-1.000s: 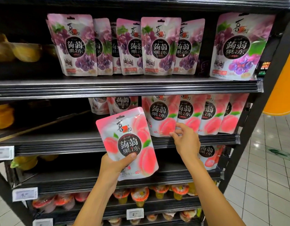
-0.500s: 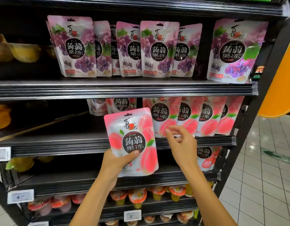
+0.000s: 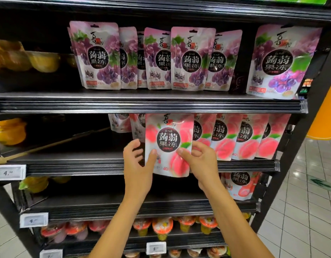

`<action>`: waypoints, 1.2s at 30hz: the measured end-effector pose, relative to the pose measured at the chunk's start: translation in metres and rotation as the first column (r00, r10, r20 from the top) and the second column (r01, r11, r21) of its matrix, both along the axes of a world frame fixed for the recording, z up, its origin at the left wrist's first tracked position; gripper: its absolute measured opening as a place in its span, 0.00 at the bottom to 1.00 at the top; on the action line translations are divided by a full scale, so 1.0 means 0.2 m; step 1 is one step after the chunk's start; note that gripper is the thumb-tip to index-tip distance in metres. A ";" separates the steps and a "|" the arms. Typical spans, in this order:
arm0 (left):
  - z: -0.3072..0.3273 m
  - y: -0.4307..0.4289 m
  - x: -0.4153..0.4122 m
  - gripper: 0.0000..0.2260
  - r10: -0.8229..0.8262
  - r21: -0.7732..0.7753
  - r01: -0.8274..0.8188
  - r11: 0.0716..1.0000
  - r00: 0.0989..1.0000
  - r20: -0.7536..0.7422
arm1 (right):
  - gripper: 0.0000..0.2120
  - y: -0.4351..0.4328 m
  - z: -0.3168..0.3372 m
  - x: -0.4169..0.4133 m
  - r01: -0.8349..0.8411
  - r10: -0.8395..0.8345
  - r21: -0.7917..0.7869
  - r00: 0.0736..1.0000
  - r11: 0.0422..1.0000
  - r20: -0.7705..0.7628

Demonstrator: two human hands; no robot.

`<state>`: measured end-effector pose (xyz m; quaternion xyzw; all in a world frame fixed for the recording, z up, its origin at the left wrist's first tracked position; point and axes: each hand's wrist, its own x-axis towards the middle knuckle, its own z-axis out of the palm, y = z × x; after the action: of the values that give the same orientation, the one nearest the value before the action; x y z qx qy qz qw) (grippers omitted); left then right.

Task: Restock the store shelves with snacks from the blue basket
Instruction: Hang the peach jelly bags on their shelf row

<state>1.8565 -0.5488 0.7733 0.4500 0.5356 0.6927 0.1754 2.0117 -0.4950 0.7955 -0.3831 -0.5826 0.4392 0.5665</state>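
Peach pouch (image 3: 168, 144) is pinched between left hand (image 3: 137, 164) and right hand (image 3: 201, 162), thumbs on front; not yet seated on shelf (image 3: 77, 166). Peach row (image 3: 242, 138) right of right hand is judged filled; space left of left hand is to be filled. Blue basket is not seen.

Head view: one wide-angle camera.
It faces the shelves (image 3: 142, 107) straight on from near — floor (image 3: 300, 220) showing at right.

Black shelves (image 3: 142, 105), grape pouches (image 3: 192, 58) above, peach pouches (image 3: 246, 138) below, jelly cups (image 3: 161, 228) lowest
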 end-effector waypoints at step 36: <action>-0.21 0.08 0.15 0.27 0.042 -0.083 -0.133 0.988 0.735 -0.677 | 0.07 0.05 -0.19 -0.06 0.387 -0.424 0.183 0.759 0.904 0.493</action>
<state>1.8873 -0.5320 0.7305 0.6319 0.6257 0.4560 -0.0347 1.9994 -0.4842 0.7575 -0.5844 -0.6321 0.1649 0.4815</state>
